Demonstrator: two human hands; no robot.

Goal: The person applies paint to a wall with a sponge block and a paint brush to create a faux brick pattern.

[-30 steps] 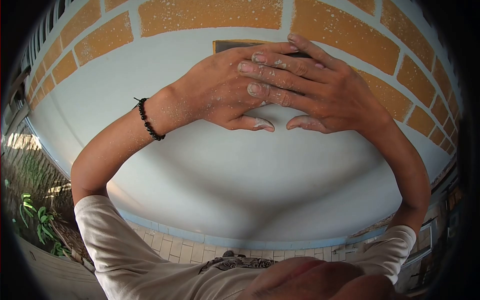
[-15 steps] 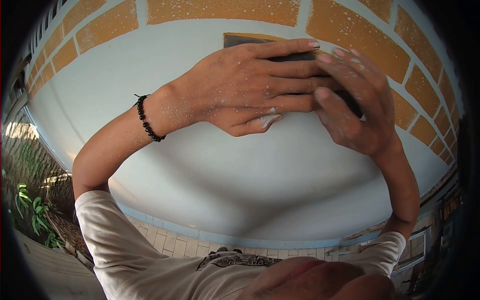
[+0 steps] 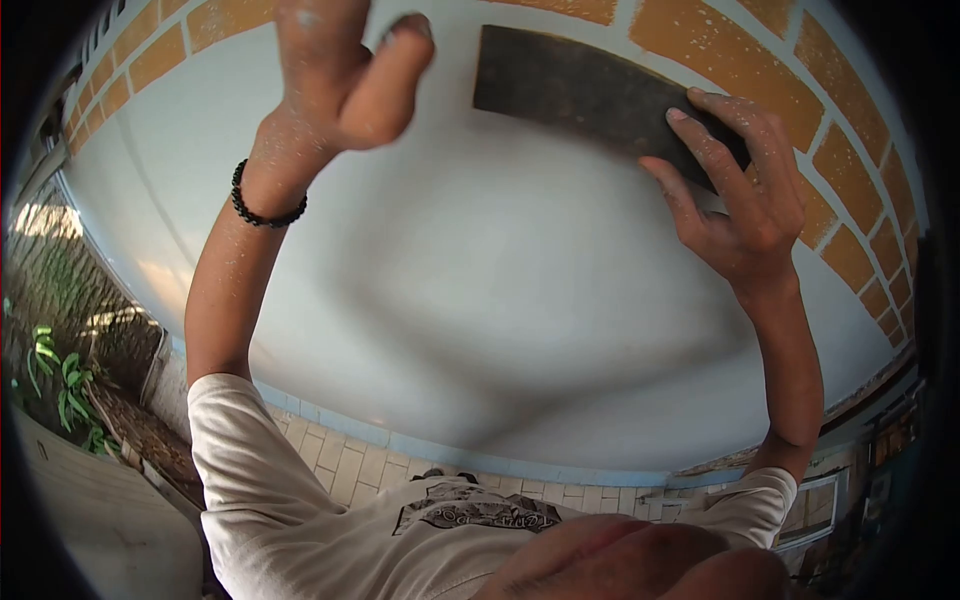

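Observation:
A dark, flat rectangular board (image 3: 575, 88) with a thin orange-brown upper edge lies against the wall, below the painted bricks. My right hand (image 3: 745, 195) is at its right end. Its thumb is by the lower edge, and its fingertips rest on the face and near the upper edge, holding the board against the wall. White specks dot the fingers. My left hand (image 3: 335, 85) is raised at the top left, apart from the board and smeared by motion. Its thumb shows, but the other fingers are largely cut off by the frame. A black beaded bracelet circles that wrist.
The white wall (image 3: 480, 270) carries orange brick shapes (image 3: 720, 70) with pale joints. At its foot run a light blue strip (image 3: 420, 470) and a tiled floor (image 3: 345, 470). Green plants (image 3: 70, 390) grow at the left, and a framed structure (image 3: 815, 510) stands at the lower right.
My left hand has come off the board and swung up and left. My right hand stays at the board's right end, and more of the dark face is uncovered.

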